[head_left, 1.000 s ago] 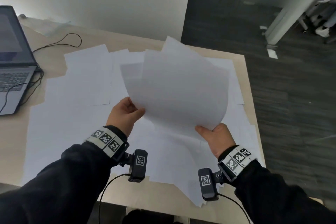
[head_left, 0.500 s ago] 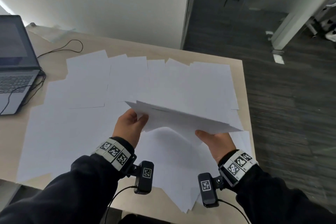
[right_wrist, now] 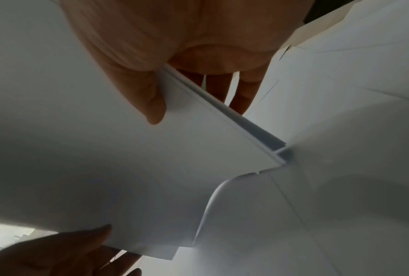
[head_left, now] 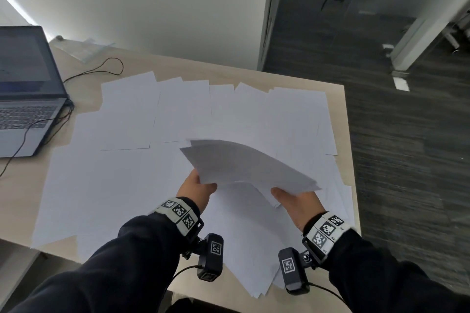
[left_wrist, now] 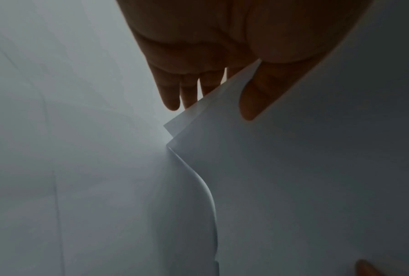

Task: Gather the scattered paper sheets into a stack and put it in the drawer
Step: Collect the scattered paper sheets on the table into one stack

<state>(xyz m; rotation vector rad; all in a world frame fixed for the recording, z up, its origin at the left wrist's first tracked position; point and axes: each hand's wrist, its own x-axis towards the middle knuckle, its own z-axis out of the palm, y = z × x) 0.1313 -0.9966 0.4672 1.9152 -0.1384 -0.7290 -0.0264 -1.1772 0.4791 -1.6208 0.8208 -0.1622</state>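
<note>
I hold a small bundle of white sheets (head_left: pixel 244 165) just above the desk, bowed upward in the middle. My left hand (head_left: pixel 197 187) pinches its near-left edge, thumb on top and fingers underneath (left_wrist: pixel 250 97). My right hand (head_left: pixel 295 201) pinches the near-right edge the same way (right_wrist: pixel 151 97). The bundle's edges (right_wrist: pixel 234 119) are slightly uneven. Many more loose white sheets (head_left: pixel 122 160) lie overlapping across the desk (head_left: pixel 342 99). No drawer is visible in any view.
An open laptop (head_left: pixel 25 99) with black cables (head_left: pixel 101 68) sits at the desk's left. Some sheets (head_left: pixel 259 284) overhang the near edge. The desk's right edge drops to dark floor (head_left: pixel 407 160). A white wall stands behind.
The bundle has come down from upright in front of me to nearly flat just over the desk. Both hands kept their grip and sank with it.
</note>
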